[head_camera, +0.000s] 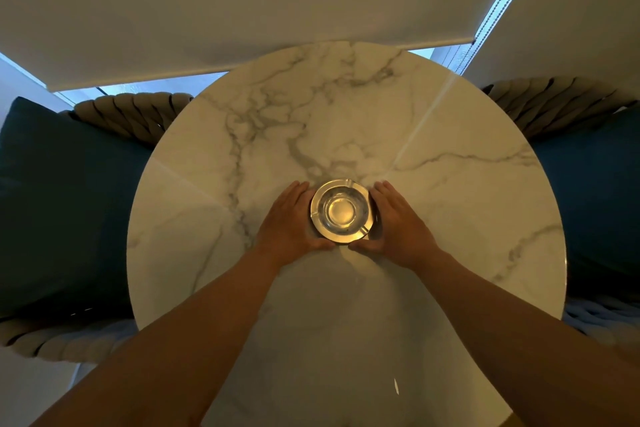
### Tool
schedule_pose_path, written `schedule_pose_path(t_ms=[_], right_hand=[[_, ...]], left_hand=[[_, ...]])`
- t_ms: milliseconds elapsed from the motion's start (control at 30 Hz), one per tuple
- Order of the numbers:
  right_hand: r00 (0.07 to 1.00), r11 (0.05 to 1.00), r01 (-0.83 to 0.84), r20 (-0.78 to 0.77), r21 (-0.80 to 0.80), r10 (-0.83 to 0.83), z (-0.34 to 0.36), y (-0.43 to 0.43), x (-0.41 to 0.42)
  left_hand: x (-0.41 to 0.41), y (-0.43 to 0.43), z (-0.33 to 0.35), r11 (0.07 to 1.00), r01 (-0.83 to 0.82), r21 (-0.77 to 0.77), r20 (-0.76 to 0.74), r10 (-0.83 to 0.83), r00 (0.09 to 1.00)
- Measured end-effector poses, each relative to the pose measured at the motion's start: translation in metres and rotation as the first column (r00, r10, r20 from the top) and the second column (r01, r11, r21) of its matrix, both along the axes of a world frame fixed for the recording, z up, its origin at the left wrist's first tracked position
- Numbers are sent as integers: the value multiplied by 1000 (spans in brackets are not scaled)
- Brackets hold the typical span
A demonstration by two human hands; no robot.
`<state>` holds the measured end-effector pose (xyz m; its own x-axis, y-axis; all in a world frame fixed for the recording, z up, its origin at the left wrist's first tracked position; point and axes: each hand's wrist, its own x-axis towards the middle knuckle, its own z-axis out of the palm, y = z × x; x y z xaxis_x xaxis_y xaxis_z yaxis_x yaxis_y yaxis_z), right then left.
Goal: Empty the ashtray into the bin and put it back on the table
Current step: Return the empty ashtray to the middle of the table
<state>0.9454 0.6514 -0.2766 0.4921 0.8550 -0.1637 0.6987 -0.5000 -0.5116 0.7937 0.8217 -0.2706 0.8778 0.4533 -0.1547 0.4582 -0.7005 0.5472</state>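
Note:
A round metal ashtray [341, 211] with notches in its rim sits near the middle of a round white marble table [450, 201]. Its bowl looks shiny and I see nothing in it. My left hand [289, 218] cups the ashtray's left side, thumb curled under the near edge. My right hand [398, 220] cups the right side the same way, and the two thumbs almost meet at the front. Both hands touch the ashtray. No bin is in view.
Two chairs with woven rope backs and dark teal cushions flank the table, one on the left [62, 204] and one on the right [595, 191]. A lowered roller blind [242, 0] hangs behind the table, with a bead chain [498, 0] at right.

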Motion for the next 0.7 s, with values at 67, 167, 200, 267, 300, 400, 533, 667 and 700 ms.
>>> schedule_pose_path(t_ms=[67, 167, 200, 267, 300, 400, 533, 667, 700], right_hand=[[1000, 1000, 5, -13, 4, -5, 0, -1, -2], [999, 1000, 7, -46, 7, -7, 1, -1, -3], [998, 1000, 9, -64, 9, -9, 1, -1, -3], [995, 1000, 9, -96, 15, -7, 3, -1, -1], [994, 1000, 4, -106, 19, -2, 4, -1, 1], [993, 1000, -5, -121, 22, 8, 3, -2, 3], [990, 999, 8, -141, 31, -4, -1, -5, 3], [984, 998, 16, -180, 61, -5, 1, -4, 5], [982, 997, 22, -187, 69, -9, 2, -3, 6]], left_hand=[[0, 0, 1, 1000, 2, -13, 5, -2, 1000], [-1, -2, 2, 1000, 5, -21, 18, -4, 1000], [-1, -3, 3, 1000, 2, -22, 22, -2, 1000], [0, -5, 5, 1000, -2, -23, 29, 3, 1000], [0, -6, 5, 1000, -3, -23, 33, 4, 999], [1, -7, 7, 1000, -1, -29, 38, 3, 999], [1, -7, 6, 999, -8, -49, 33, 10, 999], [1, -7, 6, 999, -4, -49, 29, 5, 1000], [1, -7, 6, 999, -1, -48, 32, 2, 999]])
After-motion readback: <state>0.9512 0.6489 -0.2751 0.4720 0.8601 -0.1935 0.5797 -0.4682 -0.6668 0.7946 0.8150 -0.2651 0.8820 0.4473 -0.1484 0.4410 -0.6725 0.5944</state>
